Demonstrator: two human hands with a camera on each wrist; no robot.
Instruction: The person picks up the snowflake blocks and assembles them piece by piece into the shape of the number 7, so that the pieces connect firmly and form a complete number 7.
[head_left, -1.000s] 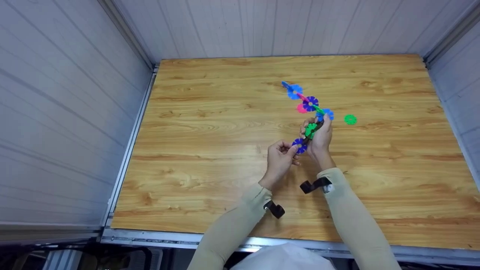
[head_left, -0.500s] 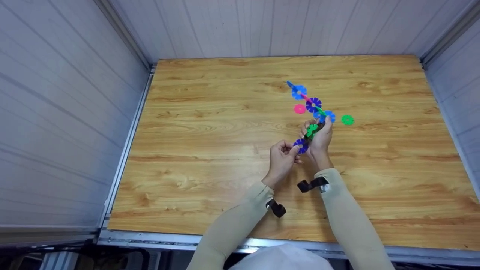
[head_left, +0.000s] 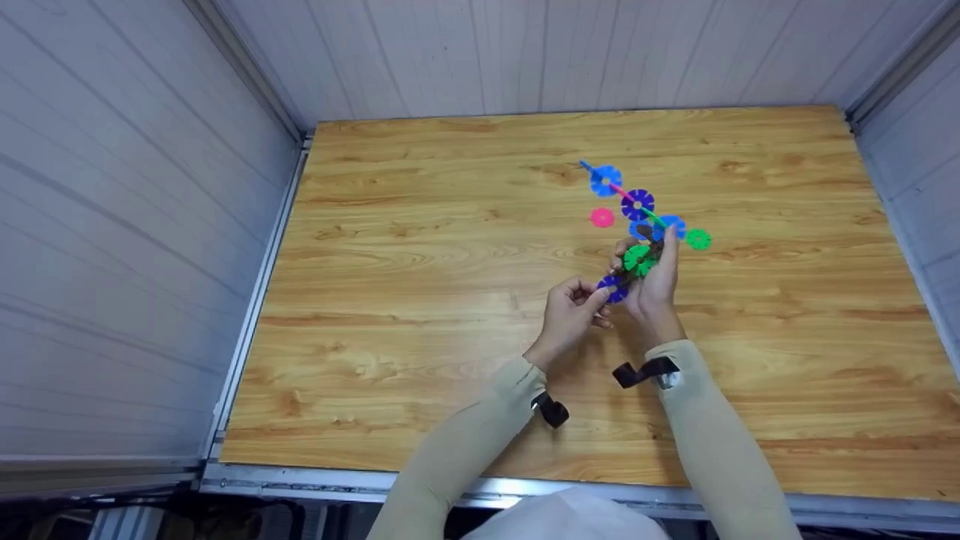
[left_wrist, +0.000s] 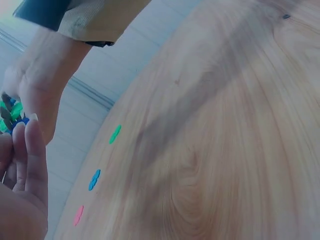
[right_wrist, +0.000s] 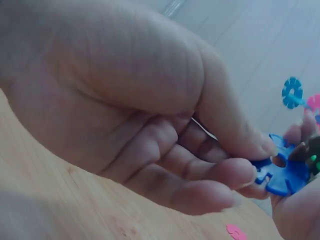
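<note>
My left hand (head_left: 566,316) pinches a purple slotted flower disc (head_left: 611,291) between thumb and fingers. This disc sits at the near end of a chain of interlocking plastic discs. My right hand (head_left: 654,294) grips the chain near its lower part, around dark brown discs (head_left: 652,241) and a green disc (head_left: 637,259). Beyond the thumb the chain runs up and left through purple (head_left: 637,204), pink and light blue discs (head_left: 606,181). In the right wrist view, a thumb and fingers hold the blue-looking slotted disc (right_wrist: 290,177) by its edge. The right palm hides part of the chain.
On the wooden table (head_left: 420,300) lie a loose pink disc (head_left: 602,217), a green disc (head_left: 698,239) and a blue disc (left_wrist: 94,179). Pale panel walls (head_left: 435,52) enclose the left, back and right sides. A metal rail (head_left: 322,480) runs along the front edge.
Both hands and the chain have shifted slightly to the right. The green disc by the right palm shows more fully. The left hand keeps pinching the purple disc.
</note>
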